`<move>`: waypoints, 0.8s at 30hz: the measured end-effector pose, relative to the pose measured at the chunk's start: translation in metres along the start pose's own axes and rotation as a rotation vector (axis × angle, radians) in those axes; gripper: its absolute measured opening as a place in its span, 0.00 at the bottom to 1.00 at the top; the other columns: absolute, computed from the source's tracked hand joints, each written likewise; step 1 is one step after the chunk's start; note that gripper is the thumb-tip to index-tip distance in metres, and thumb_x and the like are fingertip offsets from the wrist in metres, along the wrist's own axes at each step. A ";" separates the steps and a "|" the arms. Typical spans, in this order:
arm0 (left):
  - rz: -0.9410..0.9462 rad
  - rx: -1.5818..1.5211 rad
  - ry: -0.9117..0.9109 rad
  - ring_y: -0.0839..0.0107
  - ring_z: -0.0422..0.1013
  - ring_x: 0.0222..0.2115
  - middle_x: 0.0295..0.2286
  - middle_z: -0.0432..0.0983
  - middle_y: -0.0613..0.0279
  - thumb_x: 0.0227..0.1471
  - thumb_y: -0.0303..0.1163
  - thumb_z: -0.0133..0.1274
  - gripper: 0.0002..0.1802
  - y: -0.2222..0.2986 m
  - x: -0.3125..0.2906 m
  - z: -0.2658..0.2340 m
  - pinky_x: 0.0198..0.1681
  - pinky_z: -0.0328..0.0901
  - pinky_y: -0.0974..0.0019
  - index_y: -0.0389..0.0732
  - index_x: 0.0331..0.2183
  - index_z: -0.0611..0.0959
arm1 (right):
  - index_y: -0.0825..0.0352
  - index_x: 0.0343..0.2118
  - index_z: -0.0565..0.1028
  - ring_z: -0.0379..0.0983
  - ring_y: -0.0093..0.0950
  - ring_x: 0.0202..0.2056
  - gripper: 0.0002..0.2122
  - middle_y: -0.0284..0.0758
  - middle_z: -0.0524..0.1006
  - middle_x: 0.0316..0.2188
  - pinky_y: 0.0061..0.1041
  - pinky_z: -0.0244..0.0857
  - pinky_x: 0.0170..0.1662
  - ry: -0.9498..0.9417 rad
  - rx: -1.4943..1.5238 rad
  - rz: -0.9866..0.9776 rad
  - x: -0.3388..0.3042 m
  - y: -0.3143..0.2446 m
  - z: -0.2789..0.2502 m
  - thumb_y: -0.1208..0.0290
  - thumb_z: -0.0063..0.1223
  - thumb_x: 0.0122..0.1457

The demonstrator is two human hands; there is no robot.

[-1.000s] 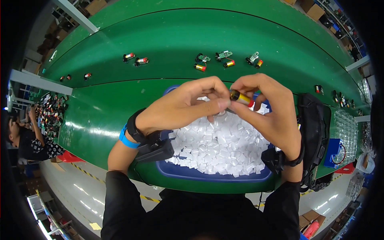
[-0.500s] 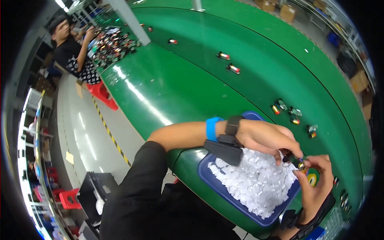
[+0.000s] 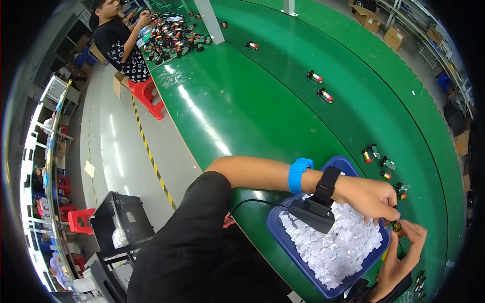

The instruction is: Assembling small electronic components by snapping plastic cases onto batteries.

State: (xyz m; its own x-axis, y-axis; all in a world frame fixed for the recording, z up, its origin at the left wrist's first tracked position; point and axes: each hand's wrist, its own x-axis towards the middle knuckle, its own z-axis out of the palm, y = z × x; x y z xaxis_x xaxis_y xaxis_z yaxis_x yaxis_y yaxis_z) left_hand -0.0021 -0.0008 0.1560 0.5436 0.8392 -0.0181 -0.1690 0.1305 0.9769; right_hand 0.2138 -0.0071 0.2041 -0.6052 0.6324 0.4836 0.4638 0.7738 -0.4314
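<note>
Left hand (image 3: 371,198) and right hand (image 3: 404,250) meet fingertip to fingertip, both pinching one small brass-coloured part (image 3: 397,228) just over the far rim of the blue tray (image 3: 283,233). The tray is heaped with small white paper squares (image 3: 336,247). Beyond the tray, similar parts (image 3: 376,151) lie scattered on the green belt (image 3: 242,101).

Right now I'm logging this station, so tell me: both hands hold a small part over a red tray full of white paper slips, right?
Not quite: the tray is blue, not red. The head view shows the left hand and right hand pinching a small part over it, and the white paper slips fill it.
</note>
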 end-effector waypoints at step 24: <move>0.176 0.080 0.023 0.70 0.75 0.15 0.20 0.78 0.55 0.50 0.24 0.49 0.11 0.006 0.000 0.031 0.18 0.66 0.68 0.24 0.34 0.75 | 0.74 0.40 0.76 0.73 0.39 0.37 0.16 0.42 0.79 0.38 0.34 0.68 0.40 0.032 -0.222 -0.244 -0.012 0.000 -0.017 0.92 0.59 0.46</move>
State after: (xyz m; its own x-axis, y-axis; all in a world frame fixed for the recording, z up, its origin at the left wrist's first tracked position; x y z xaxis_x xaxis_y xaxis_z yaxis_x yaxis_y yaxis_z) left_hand 0.0221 -0.0162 0.1687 0.4927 0.8570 0.1511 -0.1935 -0.0614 0.9792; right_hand 0.2319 -0.0137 0.2109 -0.6968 0.4257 0.5773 0.4398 0.8894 -0.1249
